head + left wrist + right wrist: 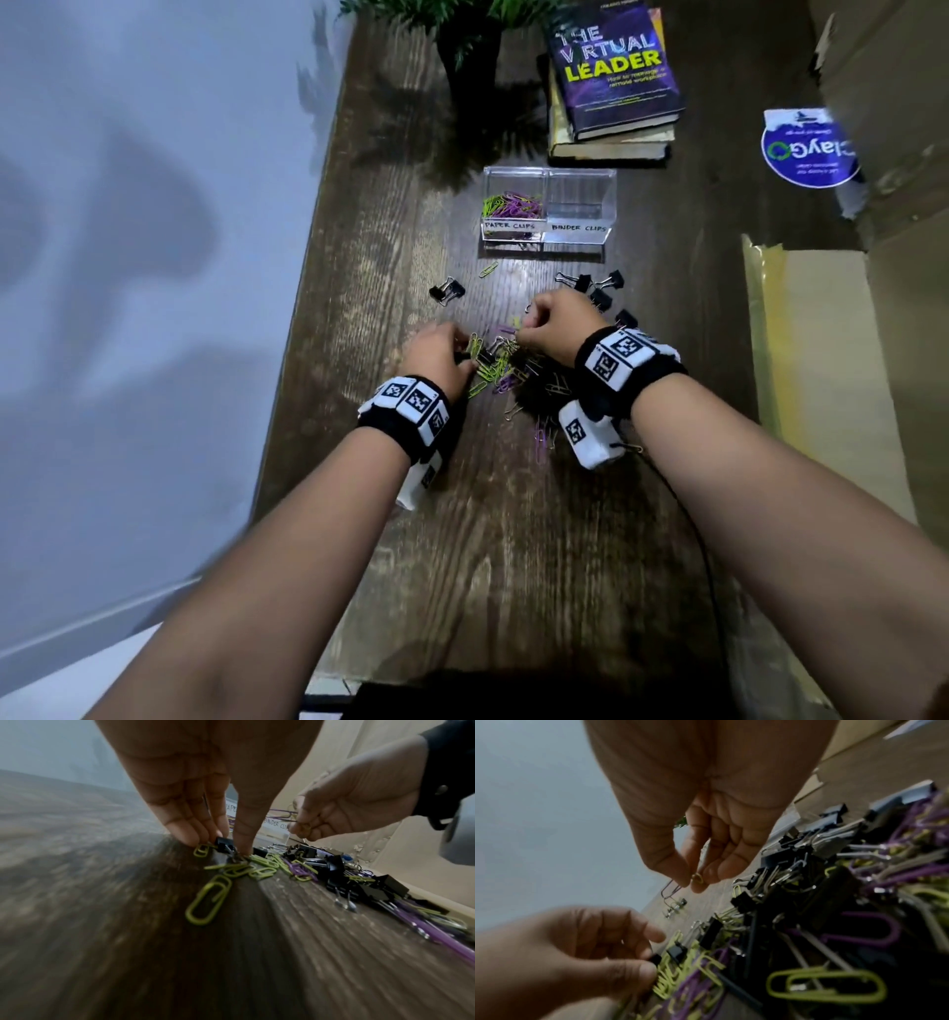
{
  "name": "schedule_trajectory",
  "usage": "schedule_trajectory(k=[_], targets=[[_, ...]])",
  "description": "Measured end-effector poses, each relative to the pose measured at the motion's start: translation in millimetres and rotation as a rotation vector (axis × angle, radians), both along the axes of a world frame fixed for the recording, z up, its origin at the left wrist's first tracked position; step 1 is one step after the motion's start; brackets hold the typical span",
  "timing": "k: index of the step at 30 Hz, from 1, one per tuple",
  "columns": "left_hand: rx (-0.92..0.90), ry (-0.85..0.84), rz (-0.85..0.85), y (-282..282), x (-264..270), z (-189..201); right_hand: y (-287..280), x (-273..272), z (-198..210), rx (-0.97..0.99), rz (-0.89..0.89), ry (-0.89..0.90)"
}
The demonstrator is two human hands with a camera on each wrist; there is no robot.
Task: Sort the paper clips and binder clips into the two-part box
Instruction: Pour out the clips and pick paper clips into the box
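Observation:
A clear two-part box (pixel 548 177) stands mid-table. Its left part, labelled PAPER CLIPS, holds green and purple paper clips (pixel 511 204); the right part, labelled BINDER CLIPS, looks empty. A mixed pile of clips (pixel 506 372) lies between my hands. My left hand (pixel 462 354) (pixel 226 850) is down at the pile's left edge, fingers and thumb pinching a small black binder clip (pixel 223 843) (pixel 655 958) on the table. My right hand (pixel 524 329) (pixel 693 882) hovers just above the pile and pinches a few paper clips (pixel 697 878) (pixel 282 814).
Loose black binder clips lie at the left (pixel 447 292) and right (pixel 590 285) in front of the box, with one green paper clip (pixel 489 269). Stacked books (pixel 611 77) and a plant (pixel 462 41) stand behind. Cardboard (pixel 821 360) borders the table's right side; a black cable (pixel 693 539) runs near my right arm.

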State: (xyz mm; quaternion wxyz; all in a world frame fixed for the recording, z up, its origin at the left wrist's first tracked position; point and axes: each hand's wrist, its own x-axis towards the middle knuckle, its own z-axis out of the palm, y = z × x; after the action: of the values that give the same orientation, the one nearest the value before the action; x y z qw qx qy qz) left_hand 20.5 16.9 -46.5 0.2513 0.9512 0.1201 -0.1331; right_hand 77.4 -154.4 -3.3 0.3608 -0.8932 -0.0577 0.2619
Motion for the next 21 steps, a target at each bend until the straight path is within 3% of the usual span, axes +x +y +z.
schedule_trajectory(k=[7,10,14,21], targets=[[-0.095,-0.008,0.043,23,0,-1,-5,-9,7,0.313,-0.193,0.164],[-0.058,-0.077,0.010,33,6,4,-1,-14,9,0.349,-0.206,0.205],[0.043,-0.122,-0.154,26,8,14,0,-16,9,0.372,-0.257,0.284],[-0.004,-0.020,-0.203,-4,0,8,3,-12,-2,0.525,-0.483,0.386]])
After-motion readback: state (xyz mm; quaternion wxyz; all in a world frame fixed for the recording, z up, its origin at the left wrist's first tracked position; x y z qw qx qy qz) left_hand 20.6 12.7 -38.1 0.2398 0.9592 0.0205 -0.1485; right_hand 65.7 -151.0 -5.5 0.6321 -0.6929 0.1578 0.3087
